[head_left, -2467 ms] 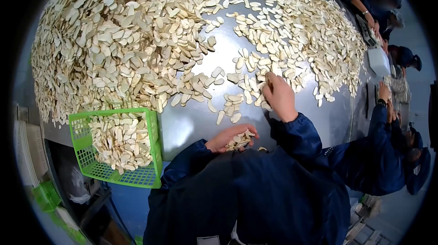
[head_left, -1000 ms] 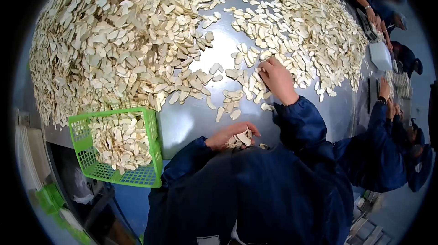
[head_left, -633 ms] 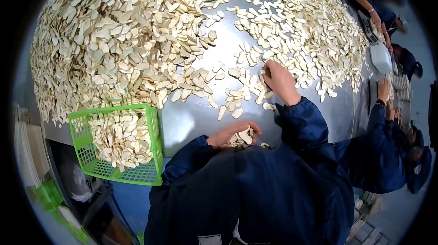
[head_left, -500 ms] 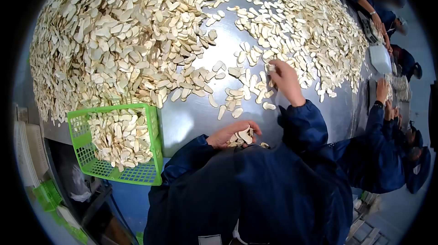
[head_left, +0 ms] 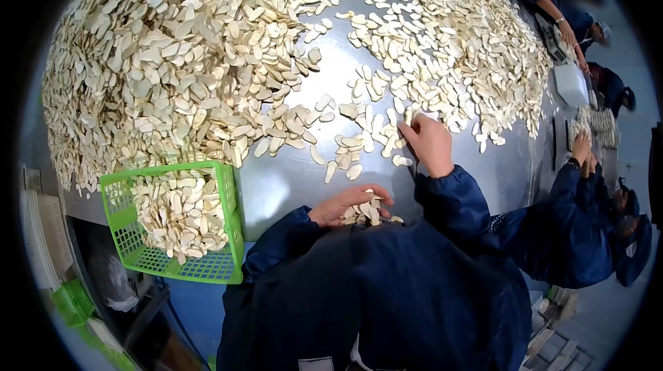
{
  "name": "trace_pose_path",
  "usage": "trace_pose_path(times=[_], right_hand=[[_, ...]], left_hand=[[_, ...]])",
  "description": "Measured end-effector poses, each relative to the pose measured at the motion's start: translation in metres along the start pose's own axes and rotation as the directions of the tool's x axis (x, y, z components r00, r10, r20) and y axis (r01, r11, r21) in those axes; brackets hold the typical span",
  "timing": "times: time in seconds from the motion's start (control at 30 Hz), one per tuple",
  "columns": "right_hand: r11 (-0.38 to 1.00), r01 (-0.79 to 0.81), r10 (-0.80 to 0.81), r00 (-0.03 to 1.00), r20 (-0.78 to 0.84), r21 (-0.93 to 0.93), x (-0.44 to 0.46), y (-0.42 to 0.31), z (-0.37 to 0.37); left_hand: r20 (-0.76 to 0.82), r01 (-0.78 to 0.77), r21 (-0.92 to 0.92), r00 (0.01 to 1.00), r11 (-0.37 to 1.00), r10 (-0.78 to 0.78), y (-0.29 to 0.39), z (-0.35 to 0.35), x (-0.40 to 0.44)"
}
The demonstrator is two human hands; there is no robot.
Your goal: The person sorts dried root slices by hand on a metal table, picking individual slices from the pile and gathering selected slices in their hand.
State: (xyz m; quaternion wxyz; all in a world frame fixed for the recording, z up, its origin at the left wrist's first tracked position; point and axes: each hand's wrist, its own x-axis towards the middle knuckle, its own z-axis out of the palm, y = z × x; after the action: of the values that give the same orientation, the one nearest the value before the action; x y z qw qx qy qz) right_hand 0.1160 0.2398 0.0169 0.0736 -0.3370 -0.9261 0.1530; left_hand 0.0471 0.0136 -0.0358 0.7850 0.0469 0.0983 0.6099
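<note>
My left hand (head_left: 345, 206) is cupped near my body at the table's edge, curled around several pale dried slices (head_left: 369, 211). Over the loose slices in front of me, my right hand (head_left: 431, 144) is bent with thumb and forefinger close together. A single pale slice (head_left: 409, 117) shows at those fingertips, partly hidden by them. Scattered slices (head_left: 350, 143) lie on the metal table between the two hands. The slices are flat, elongated and cream coloured with tan edges.
A large heap of slices (head_left: 173, 60) covers the left of the metal table (head_left: 269, 188); a thinner spread (head_left: 469, 46) lies right. A green basket (head_left: 231, 222) holding slices stands at the front left. Co-workers in dark blue (head_left: 573, 233) and a white container (head_left: 571, 85) are at right.
My right hand has moved slightly down, closer to my body, with its fingers lower over the slices. My left hand stays cupped around its slices, its fingers shifted a little.
</note>
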Motion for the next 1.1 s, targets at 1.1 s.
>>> trace_pose_path(times=[1.1], right_hand=[[0.833, 0.035, -0.327, 0.837, 0.44, 0.552, -0.003, -0.052, -0.032]], left_hand=[[-0.124, -0.03, -0.076, 0.992, 0.997, 0.021, -0.002, 0.004, 0.003]])
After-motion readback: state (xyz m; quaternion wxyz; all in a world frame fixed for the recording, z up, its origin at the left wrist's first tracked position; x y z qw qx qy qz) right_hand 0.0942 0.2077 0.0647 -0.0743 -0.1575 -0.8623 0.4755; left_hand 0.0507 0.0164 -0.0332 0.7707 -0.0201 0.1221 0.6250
